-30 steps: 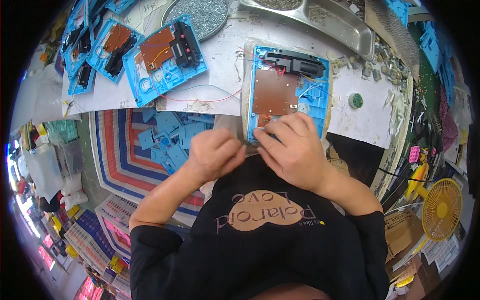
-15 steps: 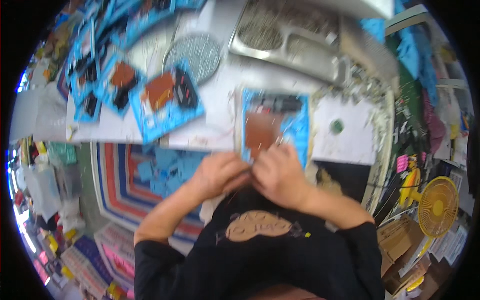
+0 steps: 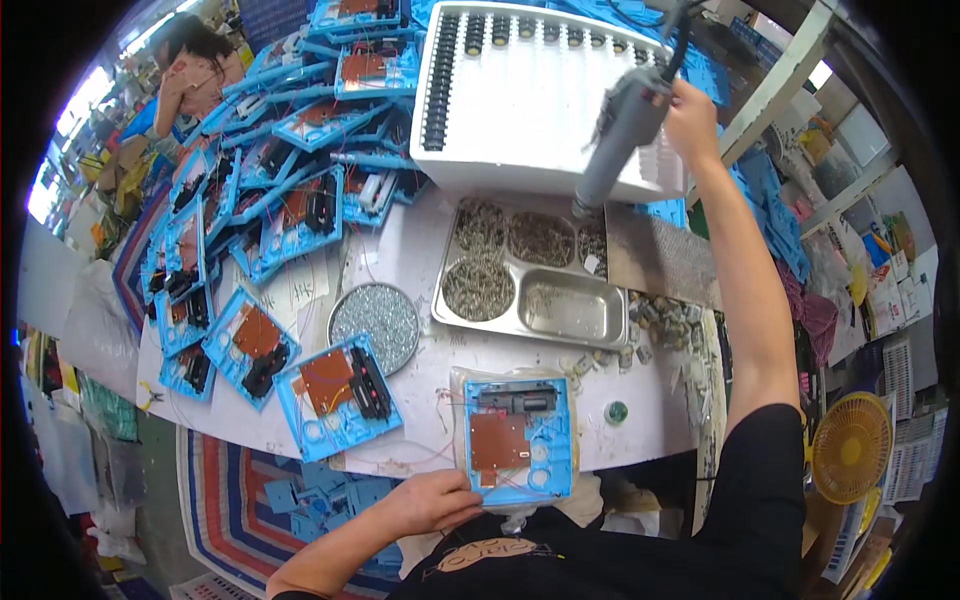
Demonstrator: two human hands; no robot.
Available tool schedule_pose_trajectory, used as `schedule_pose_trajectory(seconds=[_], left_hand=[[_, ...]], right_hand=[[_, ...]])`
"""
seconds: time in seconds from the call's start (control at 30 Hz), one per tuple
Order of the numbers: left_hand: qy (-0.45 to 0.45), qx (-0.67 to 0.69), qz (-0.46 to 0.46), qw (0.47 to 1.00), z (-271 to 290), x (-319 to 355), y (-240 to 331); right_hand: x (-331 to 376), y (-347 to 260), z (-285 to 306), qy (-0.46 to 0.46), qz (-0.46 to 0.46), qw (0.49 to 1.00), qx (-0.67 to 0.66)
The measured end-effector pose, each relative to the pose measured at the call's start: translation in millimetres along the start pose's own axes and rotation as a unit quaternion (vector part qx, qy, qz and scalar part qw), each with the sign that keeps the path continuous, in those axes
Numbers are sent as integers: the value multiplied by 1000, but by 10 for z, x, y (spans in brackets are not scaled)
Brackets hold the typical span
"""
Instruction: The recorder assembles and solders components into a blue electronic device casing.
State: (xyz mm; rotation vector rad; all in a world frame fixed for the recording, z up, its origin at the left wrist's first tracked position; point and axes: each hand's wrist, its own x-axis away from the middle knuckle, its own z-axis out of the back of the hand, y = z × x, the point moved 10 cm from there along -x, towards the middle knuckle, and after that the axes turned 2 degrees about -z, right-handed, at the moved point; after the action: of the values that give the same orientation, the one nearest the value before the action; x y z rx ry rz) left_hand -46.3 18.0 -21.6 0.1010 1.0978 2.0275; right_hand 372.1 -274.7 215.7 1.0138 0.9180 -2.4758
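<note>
Blue plastic tray with a brown circuit board and black part [image 3: 517, 440] lies flat at the near table edge, its lower-left corner pinched by the curled fingers of the left hand [image 3: 432, 500]. Right hand [image 3: 688, 112] is raised far up and away, fingers wrapped tight around a grey powered screwdriver [image 3: 620, 135] whose tip points down, just above a steel compartment tray of screws [image 3: 535, 275]. Left of the left-hand fingers sits another blue tray [image 3: 338, 396], beyond it a round tin of screws [image 3: 374, 322]; a white slotted rack [image 3: 535, 95] stands behind the screwdriver.
</note>
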Motion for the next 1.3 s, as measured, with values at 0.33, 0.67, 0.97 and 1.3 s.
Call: schedule_pose_trajectory(seconds=[0.33, 0.67, 0.97, 1.3], left_hand=[[31, 35, 31, 998, 56, -50, -87], [22, 29, 19, 999, -59, -131, -96], [67, 40, 73, 994, -51, -69, -93], [84, 6, 71, 994, -33, -72, -83]], right_hand=[[-607, -574, -920, 43, 244, 957, 149], [-841, 534, -321, 71, -24, 978, -194], [3588, -652, 423, -182, -368, 855, -316], [4263, -1190, -2, -313, -411, 767, -381]])
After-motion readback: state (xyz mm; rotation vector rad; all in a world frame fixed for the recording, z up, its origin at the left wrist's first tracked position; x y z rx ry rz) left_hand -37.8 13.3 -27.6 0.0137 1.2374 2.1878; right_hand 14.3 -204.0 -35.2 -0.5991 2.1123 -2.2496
